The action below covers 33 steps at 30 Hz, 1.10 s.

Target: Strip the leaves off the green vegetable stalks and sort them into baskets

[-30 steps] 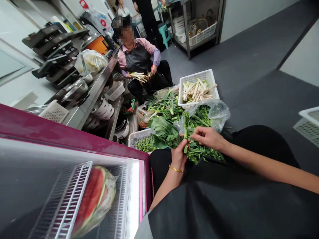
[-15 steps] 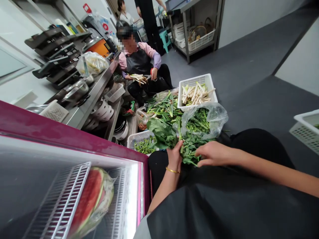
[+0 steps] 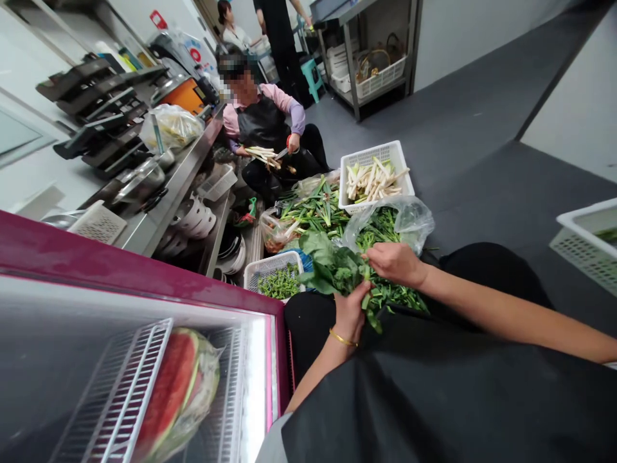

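Observation:
My left hand (image 3: 349, 313), with a gold bangle at the wrist, is closed around the stalks of a leafy green vegetable (image 3: 330, 262) with broad dark leaves. Just to the right of that stalk, my right hand (image 3: 398, 262) has its thumb and fingers pinched together against the stalk's end; what exactly lies between the fingertips is small and partly hidden. Below both hands lies a pile of loose greens (image 3: 398, 294). A clear plastic bag (image 3: 418, 222) with more green stalks is open behind the right hand.
A white basket (image 3: 251, 271) of short green pieces stands left of my knee. Ahead are scallion greens (image 3: 322, 209), a basket (image 3: 343, 186) of white stalks, and a seated co-worker (image 3: 263, 119) with scissors. An open fridge (image 3: 231, 292) is close at left; another basket (image 3: 578, 247) is at right.
My right hand has risen from the loose greens to the stalk and closed its fingers. My left hand has shifted slightly right and turned the leafy vegetable with it.

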Available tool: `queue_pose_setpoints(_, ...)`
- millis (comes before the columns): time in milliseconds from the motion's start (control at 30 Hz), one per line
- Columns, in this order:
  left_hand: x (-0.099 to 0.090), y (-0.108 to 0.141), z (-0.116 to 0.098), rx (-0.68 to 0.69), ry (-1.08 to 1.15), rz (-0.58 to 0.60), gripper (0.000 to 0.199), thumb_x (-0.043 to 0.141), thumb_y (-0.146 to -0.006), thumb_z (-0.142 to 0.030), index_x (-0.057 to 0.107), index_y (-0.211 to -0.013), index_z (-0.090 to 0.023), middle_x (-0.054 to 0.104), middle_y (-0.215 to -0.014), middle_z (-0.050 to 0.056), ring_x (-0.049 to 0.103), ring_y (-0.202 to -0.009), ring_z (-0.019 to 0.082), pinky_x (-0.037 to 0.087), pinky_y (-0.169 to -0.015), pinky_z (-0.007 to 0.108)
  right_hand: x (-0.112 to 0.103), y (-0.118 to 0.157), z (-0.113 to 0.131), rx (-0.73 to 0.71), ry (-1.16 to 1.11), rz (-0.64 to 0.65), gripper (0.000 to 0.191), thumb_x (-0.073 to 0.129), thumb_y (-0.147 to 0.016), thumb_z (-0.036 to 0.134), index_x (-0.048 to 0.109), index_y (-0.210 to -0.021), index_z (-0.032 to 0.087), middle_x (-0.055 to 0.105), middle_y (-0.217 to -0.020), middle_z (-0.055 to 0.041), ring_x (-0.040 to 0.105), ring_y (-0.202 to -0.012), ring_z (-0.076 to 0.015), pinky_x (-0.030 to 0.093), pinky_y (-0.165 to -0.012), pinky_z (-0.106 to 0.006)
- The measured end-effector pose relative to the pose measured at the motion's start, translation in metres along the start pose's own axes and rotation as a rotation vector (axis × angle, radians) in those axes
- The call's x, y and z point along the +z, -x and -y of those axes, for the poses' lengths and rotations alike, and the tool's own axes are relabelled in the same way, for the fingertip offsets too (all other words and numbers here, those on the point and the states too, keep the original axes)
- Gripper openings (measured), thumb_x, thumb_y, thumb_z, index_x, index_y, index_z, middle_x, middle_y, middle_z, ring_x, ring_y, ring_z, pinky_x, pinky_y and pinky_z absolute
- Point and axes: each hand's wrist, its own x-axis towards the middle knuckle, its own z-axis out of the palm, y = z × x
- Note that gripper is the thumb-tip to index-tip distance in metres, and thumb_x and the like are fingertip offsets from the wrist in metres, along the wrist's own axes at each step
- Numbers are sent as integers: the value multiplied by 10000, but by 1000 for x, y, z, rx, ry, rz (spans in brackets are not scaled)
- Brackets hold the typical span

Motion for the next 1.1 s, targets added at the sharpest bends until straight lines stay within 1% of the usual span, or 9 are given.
queue_pose_setpoints(133, 4, -6, -19, -126, 159, 88, 224, 749, -584, -252, 632, -726, -124, 655, -646, 37, 519, -477, 67, 374, -456, 171, -21, 26, 5, -130, -273, 289, 295, 495, -895, 405, 655, -808, 173, 599, -681, -39, 535, -610, -123, 355, -563, -255)
queue_pose_setpoints(233, 3, -9, -26, -236, 277, 210, 199, 715, -592, -236, 615, -735, -140, 656, -659, 39, 522, -480, 69, 359, -426, 159, -25, 20, -2, 266, -742, 483, 483, 586, -798, 539, 618, -1108, 169, 649, -774, -36, 581, -608, -132, 408, -518, -245)
queue_pose_setpoints(333, 5, -7, -21, -316, 281, 299, 189, 686, -594, -238, 608, -734, -138, 635, -626, 38, 495, -451, 68, 341, -402, 162, -16, -5, -11, 594, -1059, 383, 554, 584, -743, 621, 632, -997, 130, 626, -676, -27, 546, -509, -121, 388, -441, -238)
queue_pose_setpoints(433, 10, -2, -13, -245, 196, 255, 195, 682, -606, -252, 609, -736, -128, 639, -627, 46, 497, -442, 72, 354, -410, 174, 0, -26, -12, 625, -964, 280, 465, 628, -709, 609, 607, -715, 144, 554, -525, 4, 486, -448, -108, 368, -451, -243)
queue_pose_setpoints(633, 15, -3, -4, 10, 1, 5, 193, 714, -611, -266, 624, -703, -122, 623, -570, 14, 505, -425, 67, 346, -432, 176, 18, 2, 11, 205, -131, -18, 463, 408, -915, 432, 509, -539, 182, 545, -550, -44, 487, -529, -128, 316, -543, -270)
queue_pose_setpoints(767, 9, -17, -9, 45, 40, -77, 233, 738, -569, -288, 611, -693, -137, 613, -551, -1, 495, -420, 63, 345, -434, 177, 3, 40, 20, -281, -134, 229, 399, 399, -936, 385, 608, -660, 187, 597, -614, -40, 532, -565, -128, 320, -550, -261)
queue_pose_setpoints(933, 8, -18, -9, 55, 11, 45, 287, 751, -579, -306, 623, -783, -150, 638, -599, 9, 516, -432, 77, 356, -428, 178, -3, 21, -8, 354, -460, 516, 456, 548, -789, 602, 660, -890, 172, 642, -667, -31, 550, -504, -136, 349, -471, -240)
queue_pose_setpoints(1033, 15, -9, -4, 24, -40, 104, 270, 751, -604, -330, 633, -754, -139, 634, -605, 18, 520, -439, 81, 363, -430, 188, 7, -6, -17, 638, -680, 345, 527, 421, -837, 636, 603, -736, 152, 605, -600, -37, 509, -446, -124, 368, -448, -250)
queue_pose_setpoints(1100, 18, -2, -1, 39, -88, 74, 259, 755, -612, -343, 639, -721, -139, 633, -610, 23, 528, -452, 92, 380, -441, 205, 11, -12, -13, 597, -545, 171, 507, 424, -846, 607, 543, -629, 164, 584, -568, -50, 520, -478, -139, 385, -482, -264)
